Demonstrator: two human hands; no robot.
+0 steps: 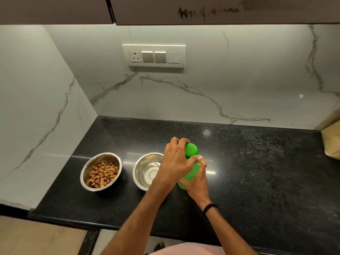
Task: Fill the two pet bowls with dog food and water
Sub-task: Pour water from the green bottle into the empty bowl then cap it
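Two steel pet bowls stand on the black counter. The left bowl holds brown and yellow dog food. The right bowl looks empty, and my left arm covers part of it. A green bottle stands upright just right of that bowl. My left hand is wrapped over its green cap. My right hand grips the bottle's body lower down.
A tan paper bag sits at the counter's far right edge. A socket and switch plate is on the marble back wall. A marble side wall closes the left. The counter's front edge runs along the bottom.
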